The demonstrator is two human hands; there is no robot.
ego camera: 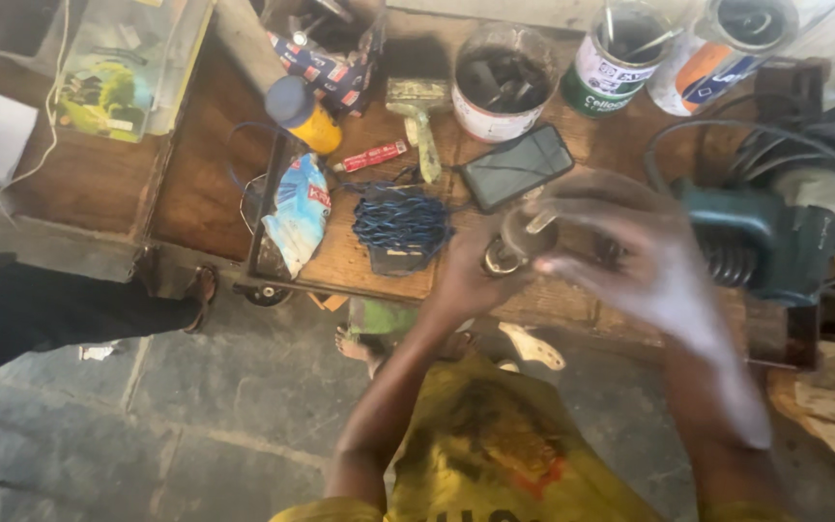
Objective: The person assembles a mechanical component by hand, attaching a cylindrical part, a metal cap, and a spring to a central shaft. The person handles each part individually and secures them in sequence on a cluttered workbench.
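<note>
A yellow shirt (495,454) fills the bottom middle of the frame, and just above it the left hand (466,275) has its fingers closed around a small round metal part (512,246) near the middle of the picture, over the front edge of the wooden surface (195,184). The right hand (645,261) is blurry beside it with its fingers spread wide, touching or almost touching the part, I cannot tell which. The part looks hard, a bit heavy and maybe slippery, so holding it around its round body seems safest.
</note>
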